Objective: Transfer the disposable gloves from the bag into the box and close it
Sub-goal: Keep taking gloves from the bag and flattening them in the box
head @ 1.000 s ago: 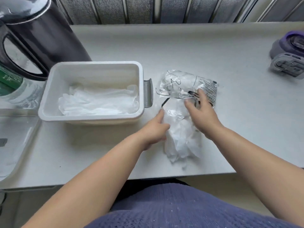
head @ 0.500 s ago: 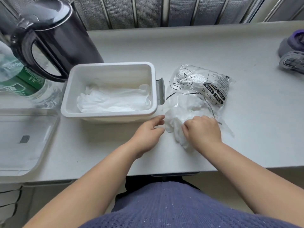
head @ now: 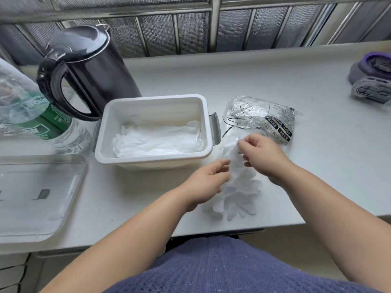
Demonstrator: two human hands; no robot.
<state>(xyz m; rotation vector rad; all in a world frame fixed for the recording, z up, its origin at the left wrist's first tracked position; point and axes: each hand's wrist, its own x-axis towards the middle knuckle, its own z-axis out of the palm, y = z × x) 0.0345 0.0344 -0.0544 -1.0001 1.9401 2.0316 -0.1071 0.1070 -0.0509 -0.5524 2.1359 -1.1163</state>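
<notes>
The white box (head: 148,159) stands open in the middle of the table, with a flat layer of clear disposable gloves (head: 156,141) inside. To its right lies the crinkled clear bag (head: 264,116) with black print. A bunch of gloves (head: 239,193) stretches from the bag's mouth toward the table's front edge. My right hand (head: 262,155) pinches the upper end of this bunch. My left hand (head: 207,182) is beside the bunch on its left, fingers curled and apart, touching its edge. The clear lid (head: 31,197) lies at the far left.
A black kettle (head: 91,68) stands behind the box on the left. A water bottle with a green label (head: 31,115) lies beside it. A purple and grey object (head: 372,77) sits at the far right. A window grille runs along the back.
My right hand has lifted off the table and now pinches the gloves' upper end. The bunch has spread out toward the front edge. My left hand has opened slightly.
</notes>
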